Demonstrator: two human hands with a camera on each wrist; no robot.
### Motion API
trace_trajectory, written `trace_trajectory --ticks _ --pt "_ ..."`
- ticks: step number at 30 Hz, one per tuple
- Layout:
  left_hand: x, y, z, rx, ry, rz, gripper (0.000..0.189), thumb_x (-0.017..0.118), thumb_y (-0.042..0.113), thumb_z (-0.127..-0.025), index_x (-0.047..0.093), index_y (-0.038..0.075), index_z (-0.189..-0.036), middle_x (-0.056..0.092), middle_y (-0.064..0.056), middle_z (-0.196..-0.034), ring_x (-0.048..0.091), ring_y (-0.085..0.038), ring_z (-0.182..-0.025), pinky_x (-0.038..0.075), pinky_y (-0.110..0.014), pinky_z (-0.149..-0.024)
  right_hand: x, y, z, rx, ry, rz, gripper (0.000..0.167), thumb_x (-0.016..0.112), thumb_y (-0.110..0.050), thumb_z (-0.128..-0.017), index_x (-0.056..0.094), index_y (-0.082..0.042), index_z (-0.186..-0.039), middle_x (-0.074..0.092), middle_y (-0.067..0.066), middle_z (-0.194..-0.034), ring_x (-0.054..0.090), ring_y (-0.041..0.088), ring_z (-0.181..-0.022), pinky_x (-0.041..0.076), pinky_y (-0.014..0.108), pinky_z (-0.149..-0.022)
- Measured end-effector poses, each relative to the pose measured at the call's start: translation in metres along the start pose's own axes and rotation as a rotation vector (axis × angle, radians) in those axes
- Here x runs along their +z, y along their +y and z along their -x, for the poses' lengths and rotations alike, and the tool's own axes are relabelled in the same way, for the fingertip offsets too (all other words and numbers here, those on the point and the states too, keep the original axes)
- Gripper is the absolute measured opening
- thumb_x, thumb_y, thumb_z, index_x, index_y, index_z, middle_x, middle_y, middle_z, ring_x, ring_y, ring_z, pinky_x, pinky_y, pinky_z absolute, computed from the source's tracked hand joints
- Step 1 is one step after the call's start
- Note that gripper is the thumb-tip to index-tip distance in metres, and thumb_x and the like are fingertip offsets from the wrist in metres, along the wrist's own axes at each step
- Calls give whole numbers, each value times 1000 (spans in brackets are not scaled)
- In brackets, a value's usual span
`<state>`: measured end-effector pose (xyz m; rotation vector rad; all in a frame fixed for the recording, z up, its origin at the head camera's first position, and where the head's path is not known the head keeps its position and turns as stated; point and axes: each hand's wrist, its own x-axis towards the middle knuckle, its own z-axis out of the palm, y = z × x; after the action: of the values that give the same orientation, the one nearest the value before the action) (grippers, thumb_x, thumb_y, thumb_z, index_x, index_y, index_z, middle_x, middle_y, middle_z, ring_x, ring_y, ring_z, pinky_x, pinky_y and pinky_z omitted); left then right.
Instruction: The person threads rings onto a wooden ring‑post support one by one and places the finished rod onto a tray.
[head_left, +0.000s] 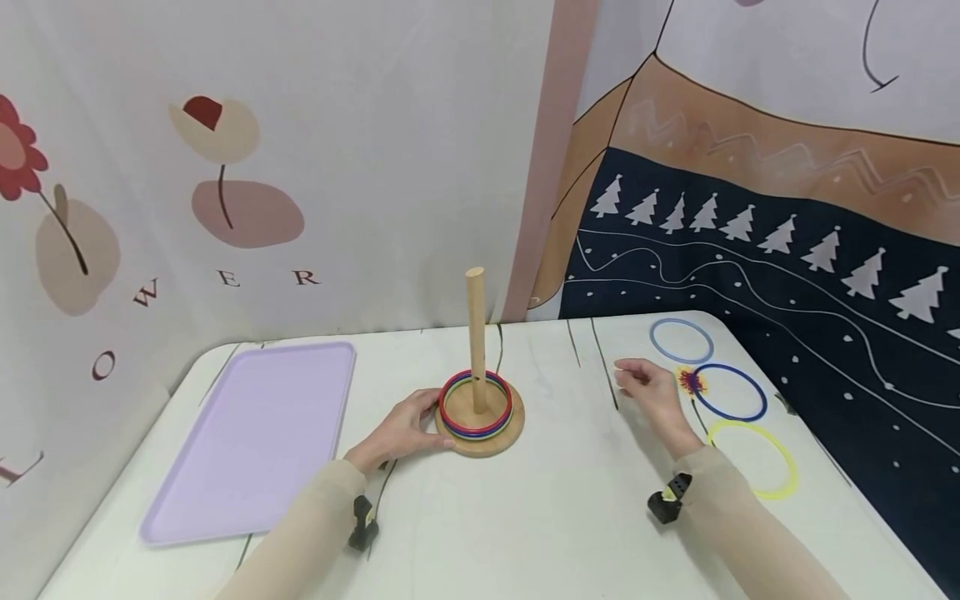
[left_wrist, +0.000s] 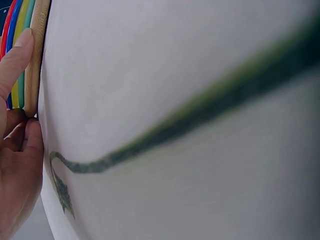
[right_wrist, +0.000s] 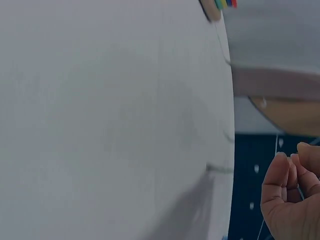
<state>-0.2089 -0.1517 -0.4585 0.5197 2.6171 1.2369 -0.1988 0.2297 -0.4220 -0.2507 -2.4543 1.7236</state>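
Observation:
A wooden ring-toss stand (head_left: 477, 333) with an upright peg and round base stands mid-table. Stacked rings (head_left: 444, 408) in red, blue, yellow and green lie around its peg. My left hand (head_left: 405, 427) holds the left edge of the base; in the left wrist view one digit lies against the lower rings and the wooden rim (left_wrist: 36, 65). Over the right part of the table is my right hand (head_left: 654, 398), fingers loosely bent and nothing seen in them. Just right of it lie a light blue ring (head_left: 654, 340), a dark blue ring (head_left: 763, 400) and a yellow ring (head_left: 791, 471).
A lilac tray (head_left: 255, 442) lies on the left of the table. The white patterned tablecloth (head_left: 540, 517) covers the table, with printed curtains (head_left: 420, 167) behind and to the right. Both wrists carry small black cameras.

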Motion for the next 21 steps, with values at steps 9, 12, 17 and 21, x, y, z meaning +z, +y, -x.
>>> trace_trajectory --ticks 9,12,17,21 --pt "1 1 -1 -22 3 -18 87 85 30 -68 43 2 -139 44 -13 -142 43 -29 -131 39 -39 -110 -69 32 6 -17 162 49 33 58 -12 -93 55 9 -118 57 -21 -81 55 -7 -74 55 9 -68" --pt "1 1 -1 -21 -5 -13 87 85 29 -68 43 2 -139 43 -13 -142 42 -29 -131 39 -39 -110 -96 55 2 -3 228 83 29 59 -18 -93 60 3 -113 56 -20 -82 56 -7 -72 54 8 -64" --pt "0 1 -1 -2 -4 -4 87 85 30 -68 43 2 -139 43 -14 -142 42 -29 -131 39 -40 -110 -136 85 0 12 325 145 15 60 -19 -92 65 -10 -103 55 -22 -78 55 -10 -67 52 9 -51" --pt "0 0 -1 13 -6 -3 86 84 31 -69 43 2 -139 44 -14 -141 42 -30 -131 39 -40 -110 -153 78 19 76 335 294 27 59 -17 -92 63 0 -112 55 -19 -77 51 -10 -63 49 9 -49"
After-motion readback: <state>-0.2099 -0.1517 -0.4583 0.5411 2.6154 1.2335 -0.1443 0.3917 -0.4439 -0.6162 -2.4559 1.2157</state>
